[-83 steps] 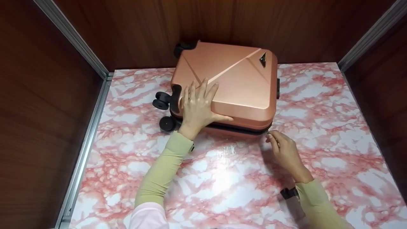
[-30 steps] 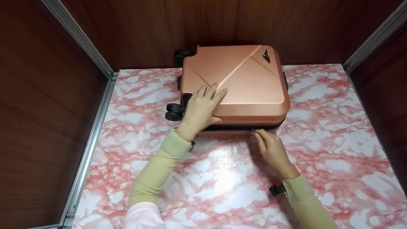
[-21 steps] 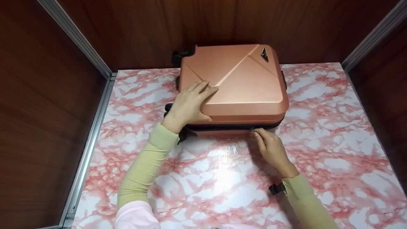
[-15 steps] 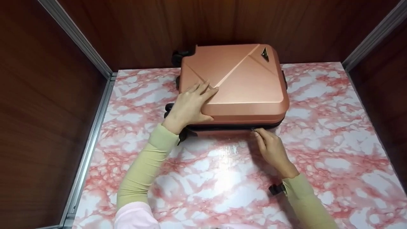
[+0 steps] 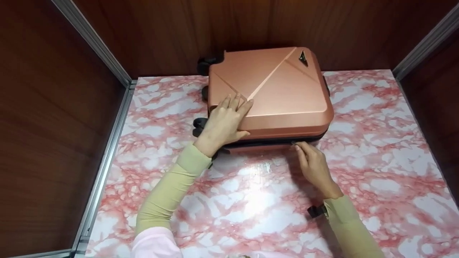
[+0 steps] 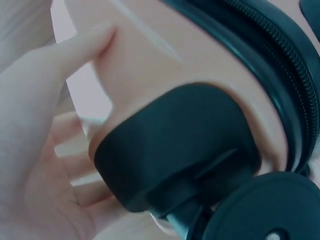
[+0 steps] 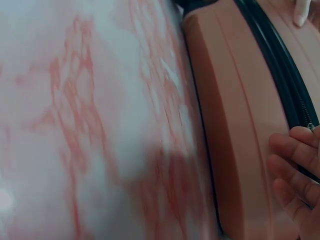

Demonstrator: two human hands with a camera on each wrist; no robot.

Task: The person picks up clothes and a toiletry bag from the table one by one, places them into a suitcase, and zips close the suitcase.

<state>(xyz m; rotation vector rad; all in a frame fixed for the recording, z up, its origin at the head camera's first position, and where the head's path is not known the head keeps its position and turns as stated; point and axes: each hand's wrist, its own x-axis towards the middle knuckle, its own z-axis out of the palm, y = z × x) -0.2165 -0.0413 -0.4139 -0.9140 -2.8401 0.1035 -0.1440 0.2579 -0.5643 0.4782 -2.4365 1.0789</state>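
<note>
A rose-gold hard-shell suitcase (image 5: 272, 86) lies flat on the table, its wheels to the left. My left hand (image 5: 224, 123) rests on its near left corner, fingers spread over the lid and thumb along the side. Beside that hand, the left wrist view has a black corner guard (image 6: 175, 140) and a wheel (image 6: 270, 210). Along the near side runs a black zipper (image 5: 265, 141). My right hand (image 5: 313, 165) pinches the zipper pull (image 7: 310, 127) near the right end of that side; the fingers hide most of the pull.
The table (image 5: 258, 215) has a red and white marbled top. Behind the suitcase stands a dark wood panel (image 5: 172, 36), with more panels at both sides. A metal rail (image 5: 107, 157) follows the left edge.
Since the earliest frame the suitcase has turned slightly and my right hand has moved left along the zipper from the corner. My left hand has shifted its place on the near left corner.
</note>
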